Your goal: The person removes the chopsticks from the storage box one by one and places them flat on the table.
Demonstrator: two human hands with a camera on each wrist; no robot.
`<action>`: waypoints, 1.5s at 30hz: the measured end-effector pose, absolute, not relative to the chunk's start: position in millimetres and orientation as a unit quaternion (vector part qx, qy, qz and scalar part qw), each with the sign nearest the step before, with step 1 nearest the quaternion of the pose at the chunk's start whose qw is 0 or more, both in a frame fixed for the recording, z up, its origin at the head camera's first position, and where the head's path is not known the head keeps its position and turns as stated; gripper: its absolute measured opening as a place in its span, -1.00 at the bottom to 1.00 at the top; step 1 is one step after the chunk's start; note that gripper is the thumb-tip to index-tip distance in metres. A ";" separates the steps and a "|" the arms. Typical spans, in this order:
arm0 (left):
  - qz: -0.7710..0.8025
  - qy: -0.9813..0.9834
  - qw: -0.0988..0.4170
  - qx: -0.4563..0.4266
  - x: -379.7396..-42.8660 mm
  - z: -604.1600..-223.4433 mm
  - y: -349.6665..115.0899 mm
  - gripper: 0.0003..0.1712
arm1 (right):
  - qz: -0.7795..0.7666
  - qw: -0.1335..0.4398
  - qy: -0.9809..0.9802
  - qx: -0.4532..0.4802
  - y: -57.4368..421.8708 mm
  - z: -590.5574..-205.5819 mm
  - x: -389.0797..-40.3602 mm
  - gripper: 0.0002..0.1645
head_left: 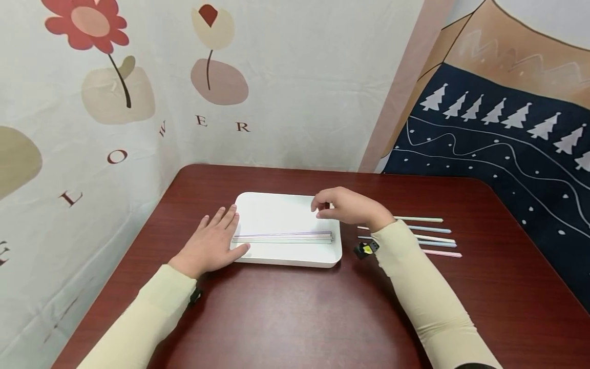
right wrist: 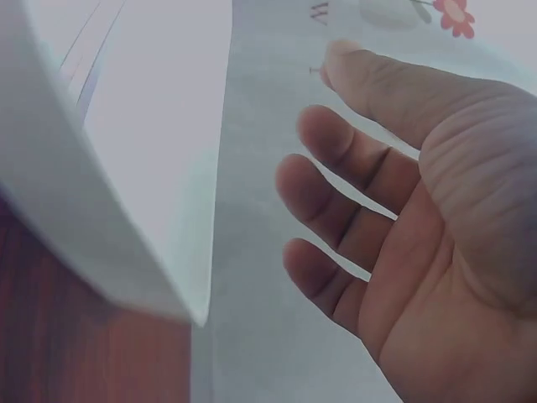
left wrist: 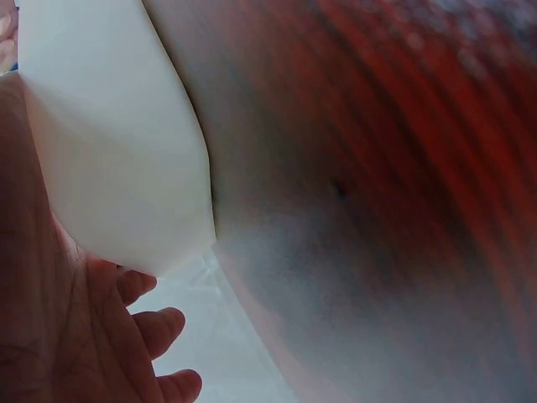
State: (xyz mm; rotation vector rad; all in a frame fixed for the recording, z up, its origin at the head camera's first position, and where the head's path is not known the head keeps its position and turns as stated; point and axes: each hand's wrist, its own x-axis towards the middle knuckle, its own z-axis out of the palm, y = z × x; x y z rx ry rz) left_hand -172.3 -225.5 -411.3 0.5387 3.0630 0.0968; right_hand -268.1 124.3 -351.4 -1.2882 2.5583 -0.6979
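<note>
A shallow white tray (head_left: 276, 212) lies on the table, with several thin pale straws (head_left: 286, 238) side by side across it. My left hand (head_left: 209, 246) rests on the tray's left edge, fingers spread and straight, thumb near the straws' left ends. Over the tray's right edge hovers my right hand (head_left: 345, 206), its fingers loosely bent and nothing between them. The right wrist view shows that hand's bare palm and relaxed fingers (right wrist: 315, 189) beside the tray wall (right wrist: 92, 168). In the left wrist view the tray's outer side (left wrist: 126, 151) stands next to the left palm.
More pastel straws (head_left: 435, 244) lie apart on the table to the right of the tray, partly hidden by my right forearm. The dark red-brown table (head_left: 286, 318) reaches back to a printed cloth (head_left: 299, 66) with flowers and letters. A dark cloth with white trees (head_left: 507, 148) hangs at the right.
</note>
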 end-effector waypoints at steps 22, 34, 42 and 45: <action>0.031 0.985 0.011 0.170 -172.0 -410.9 -224.1 0.02 | -0.247 0.179 0.829 -0.469 43.6 -390.8 -285.8 -0.92; 0.028 0.986 0.010 0.167 -172.0 -411.8 -222.7 0.01 | -0.257 0.234 0.825 -0.445 37.8 -407.2 -288.2 -0.85; 0.025 0.985 0.008 0.168 -171.7 -411.4 -222.2 0.01 | -0.249 0.242 0.825 -0.445 36.3 -410.8 -287.2 -0.88; 0.027 0.985 0.007 0.169 -170.8 -411.7 -221.9 0.01 | -0.241 0.238 0.831 -0.442 35.7 -414.4 -287.8 -0.85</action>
